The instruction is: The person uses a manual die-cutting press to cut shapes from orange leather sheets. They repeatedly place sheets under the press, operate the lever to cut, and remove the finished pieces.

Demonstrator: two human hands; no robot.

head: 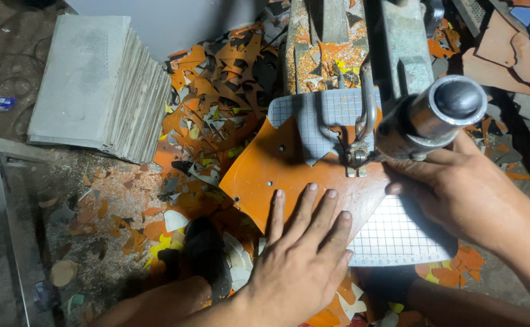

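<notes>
Scraps of orange, black and white sheet (216,109) cover the dirty floor, with a stack of grey boards (98,85) at the far left. From the head view I see my left hand (304,254) lying flat, fingers spread wide, pressing down on the orange sheet (265,169). That sheet lies on a gridded white plate (398,236) under the grey machine (398,54). My right hand (458,188) is curled up against the shiny metal handle (440,115) from below; I cannot tell how tight the grip is. I think the work is partly done: the sheet has a jagged notch already cut near the blade, and most of it is still whole.
</notes>
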